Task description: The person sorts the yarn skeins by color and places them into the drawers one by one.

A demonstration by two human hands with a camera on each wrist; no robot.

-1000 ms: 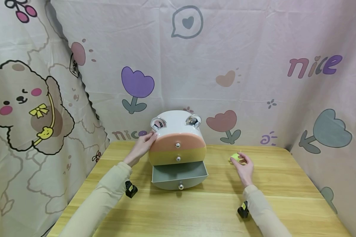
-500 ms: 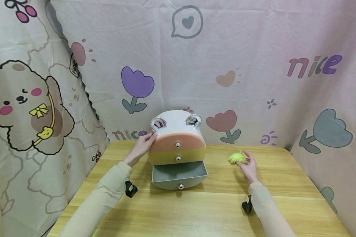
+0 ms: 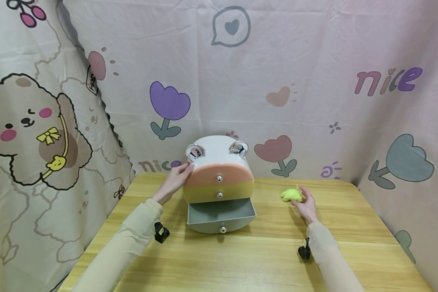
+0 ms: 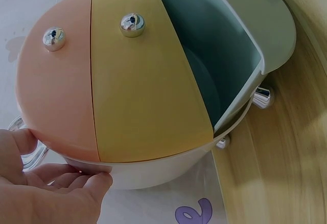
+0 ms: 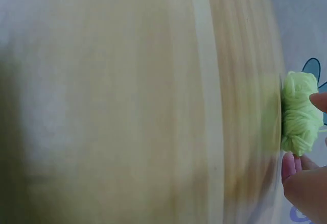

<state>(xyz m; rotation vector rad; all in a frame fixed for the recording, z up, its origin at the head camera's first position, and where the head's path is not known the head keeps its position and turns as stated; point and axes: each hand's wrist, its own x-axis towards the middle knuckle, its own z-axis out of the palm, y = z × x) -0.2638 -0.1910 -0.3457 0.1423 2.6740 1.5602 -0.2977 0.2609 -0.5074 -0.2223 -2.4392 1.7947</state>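
Observation:
A frog-shaped drawer box [image 3: 220, 192] stands at the table's middle, with orange and yellow drawers pushed in. Its lowest grey-green drawer [image 3: 222, 221] is pulled out, and I see nothing inside. My left hand [image 3: 173, 180] holds the box's upper left side; in the left wrist view, the thumb rests by the orange front's edge with the fingers [image 4: 71, 175] along the white side. On the table to the right lies a small skein of yellow-green yarn [image 3: 290, 195]. My right hand [image 3: 307, 207] holds its right end; in the right wrist view, fingertips touch the yarn [image 5: 300, 114] above and below.
The wooden table [image 3: 233, 263] reaches back to a printed curtain [image 3: 219, 93], which also hangs at both sides. Black wrist cameras [image 3: 161, 232] sit under the sleeves. Two silver ring eyes [image 3: 238, 149] project from the box's top.
My right hand has shifted a little right along the yarn, from over it to its right end. The yarn stays about where it was. My left hand and the box keep still.

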